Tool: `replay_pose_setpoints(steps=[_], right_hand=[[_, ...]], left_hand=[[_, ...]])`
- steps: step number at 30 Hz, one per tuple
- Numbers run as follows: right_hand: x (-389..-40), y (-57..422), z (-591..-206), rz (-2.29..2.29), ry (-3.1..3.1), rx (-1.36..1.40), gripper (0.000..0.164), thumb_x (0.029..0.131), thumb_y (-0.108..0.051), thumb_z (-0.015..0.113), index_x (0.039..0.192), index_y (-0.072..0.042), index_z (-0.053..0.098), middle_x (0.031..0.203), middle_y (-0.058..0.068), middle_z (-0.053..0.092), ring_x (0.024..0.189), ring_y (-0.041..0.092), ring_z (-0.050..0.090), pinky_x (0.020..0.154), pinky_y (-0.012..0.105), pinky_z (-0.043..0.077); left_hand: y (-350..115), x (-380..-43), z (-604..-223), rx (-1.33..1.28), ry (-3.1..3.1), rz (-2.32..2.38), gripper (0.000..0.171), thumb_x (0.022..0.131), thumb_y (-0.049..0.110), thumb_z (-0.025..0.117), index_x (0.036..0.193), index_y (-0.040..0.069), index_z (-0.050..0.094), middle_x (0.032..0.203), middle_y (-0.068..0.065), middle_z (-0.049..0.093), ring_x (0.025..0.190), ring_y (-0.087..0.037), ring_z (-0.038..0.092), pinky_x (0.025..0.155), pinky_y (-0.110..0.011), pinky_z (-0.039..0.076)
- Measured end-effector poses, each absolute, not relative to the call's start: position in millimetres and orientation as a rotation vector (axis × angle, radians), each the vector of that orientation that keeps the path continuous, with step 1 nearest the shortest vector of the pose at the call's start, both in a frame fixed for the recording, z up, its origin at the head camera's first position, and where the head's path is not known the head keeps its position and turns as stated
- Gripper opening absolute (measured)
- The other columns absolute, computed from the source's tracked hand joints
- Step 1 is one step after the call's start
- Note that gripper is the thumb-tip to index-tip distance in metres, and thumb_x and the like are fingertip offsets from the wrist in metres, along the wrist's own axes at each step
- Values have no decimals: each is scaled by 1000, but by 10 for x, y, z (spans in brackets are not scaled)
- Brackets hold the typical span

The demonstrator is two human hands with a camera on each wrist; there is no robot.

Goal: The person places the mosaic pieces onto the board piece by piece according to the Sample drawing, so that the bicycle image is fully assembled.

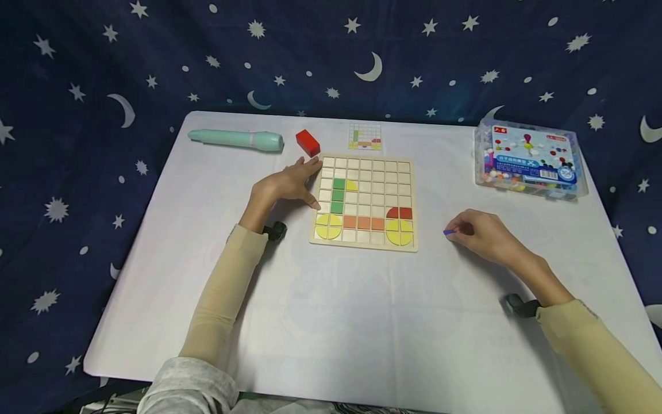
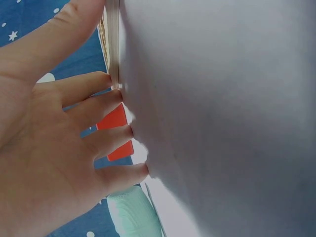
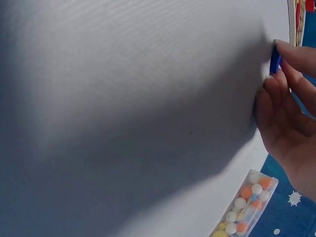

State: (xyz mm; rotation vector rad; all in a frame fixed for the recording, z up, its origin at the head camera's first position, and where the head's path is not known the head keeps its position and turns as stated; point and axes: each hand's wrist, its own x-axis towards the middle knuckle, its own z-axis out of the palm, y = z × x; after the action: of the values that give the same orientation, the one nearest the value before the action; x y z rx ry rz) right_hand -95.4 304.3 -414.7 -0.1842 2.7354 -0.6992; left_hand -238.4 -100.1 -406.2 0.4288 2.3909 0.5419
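A wooden grid board [image 1: 362, 246] lies on the white table, bearing green squares [image 1: 337, 195], orange squares [image 1: 364, 222], yellow quarter-circle pieces [image 1: 400, 232] and red pieces [image 1: 405, 213]. Along the board's left edge rests my left hand [image 1: 289, 183], its fingers spread and fairly straight, thumb and fingertips against the rim. To the right of the board, my right hand [image 1: 483, 234] pinches a small flat blue piece [image 3: 275, 60] between thumb and fingers, low over the table. Part of that piece is hidden by the fingers.
Behind the board lies a small pattern card [image 1: 365, 137] with a coloured grid. A red block [image 1: 308, 142] sits by its far left corner, and a mint-green tapered tube [image 1: 238, 140] lies farther left. At the back right stands a clear plastic case [image 1: 532, 158] of coloured balls.
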Motion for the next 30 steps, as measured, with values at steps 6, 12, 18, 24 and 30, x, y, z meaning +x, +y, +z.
replay_pose_setpoints(steps=[6,12,18,24,30], right_hand=[[-976,3040,-4160,-717,2704,-205,12,95,-10,73,103,-2,69,98,11,70,88,25,57,77,33,50],[-978,3033,-4165,-755,2696,-250,13,95,-8,73,107,-3,70,95,7,70,87,22,60,74,20,50],[-983,2932,-4120,-837,2630,-251,19,97,-9,70,114,-4,74,99,8,72,87,22,60,70,20,52],[-1038,2789,-4099,-919,2581,-266,18,97,-12,71,113,-7,76,98,8,73,79,19,60,63,23,51],[-1083,2615,-4088,-979,2538,-284,15,95,-13,73,109,-9,78,89,8,70,70,17,57,60,25,49]], left_hand=[[-1012,-2375,-4068,413,2389,548,116,77,28,91,167,22,17,175,2,4,162,-24,-6,127,-63,8],[-1017,-2380,-4074,415,2390,543,116,78,28,91,167,23,17,175,3,4,162,-23,-7,127,-63,7],[-1033,-2382,-4061,445,2395,538,116,78,26,91,167,20,16,175,2,3,162,-24,-6,128,-59,7],[-1037,-2381,-4064,452,2398,543,116,78,26,91,167,20,17,175,2,4,162,-25,-6,129,-59,7],[-1029,-2386,-4044,466,2396,538,116,78,27,91,167,18,16,175,1,4,162,-25,-6,129,-57,6]])
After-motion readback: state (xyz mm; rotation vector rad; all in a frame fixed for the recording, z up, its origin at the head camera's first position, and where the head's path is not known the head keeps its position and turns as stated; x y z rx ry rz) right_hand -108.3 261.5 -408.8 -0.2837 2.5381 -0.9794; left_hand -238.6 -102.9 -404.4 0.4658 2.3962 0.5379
